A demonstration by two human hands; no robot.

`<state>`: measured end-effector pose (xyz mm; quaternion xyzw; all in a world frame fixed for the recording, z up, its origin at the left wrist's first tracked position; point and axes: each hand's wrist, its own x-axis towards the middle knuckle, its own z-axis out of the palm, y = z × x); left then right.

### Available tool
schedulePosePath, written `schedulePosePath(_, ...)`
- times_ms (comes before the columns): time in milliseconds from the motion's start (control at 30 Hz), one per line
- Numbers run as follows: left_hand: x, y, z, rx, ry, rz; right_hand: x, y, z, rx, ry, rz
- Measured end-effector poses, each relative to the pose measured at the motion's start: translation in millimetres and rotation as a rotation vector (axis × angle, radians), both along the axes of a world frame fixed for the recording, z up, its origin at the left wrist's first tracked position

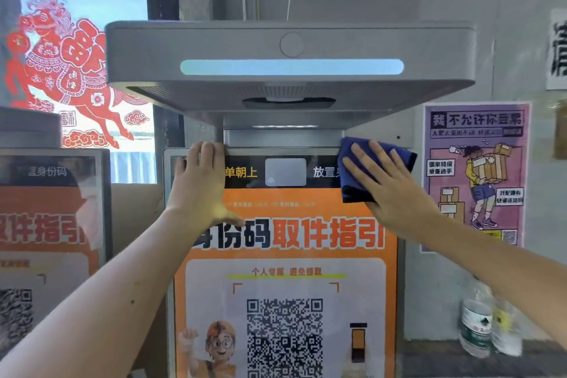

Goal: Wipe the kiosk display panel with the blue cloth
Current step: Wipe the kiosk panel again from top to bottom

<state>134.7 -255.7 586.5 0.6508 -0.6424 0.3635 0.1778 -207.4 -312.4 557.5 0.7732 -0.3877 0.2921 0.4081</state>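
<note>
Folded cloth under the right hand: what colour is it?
Dark blue; the folded cloth shows best in the head view.

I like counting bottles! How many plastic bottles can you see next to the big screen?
2. Both stand on the ledge at lower right: the green-labelled bottle nearer the kiosk, the yellow-labelled bottle beside it, partly behind the right forearm. More may be hidden.
</note>
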Motion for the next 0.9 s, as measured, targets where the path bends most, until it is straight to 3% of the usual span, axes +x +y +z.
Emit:
schedulePosePath(100, 0, 1, 0, 0.015, 0.002, 0.003, 3, 2, -17, 0.002, 0.024, -0.014)
schedulePosePath(267, 0, 1, -1, 0.023, -0.005, 0.010, -24, 10, -17, -0.054, 0.404, -0.049)
schedulePosePath(433, 0, 4, -1, 0.035, -0.014, 0.021, -24, 6, 1, 0.068, 0.077, -0.090)
schedulePosePath(500, -1, 6, -1, 0.038, -0.017, 0.020, -19, 6, -12, 0.113, 0.065, -0.111)
schedulePosePath(700, -1, 8, 0, 0.042, -0.020, 0.012, -25, 20, -33, 0.065, 0.572, -0.059)
schedulePosePath(733, -1, 8, 0, 0.039, -0.021, 0.012, -27, 15, -26, 0.055, 0.547, -0.108)
schedulePosePath(800, 0, 7, -1, 0.027, -0.024, 0.010, -25, 7, -13, 0.104, 0.278, -0.215)
schedulePosePath(867, 1, 6, -2, 0.018, -0.019, 0.006, -16, 3, -11, 0.125, 0.060, -0.198)
schedulePosePath(900, 1, 6, -2, 0.019, -0.018, 0.006, -10, 4, -16, 0.103, 0.065, -0.155)
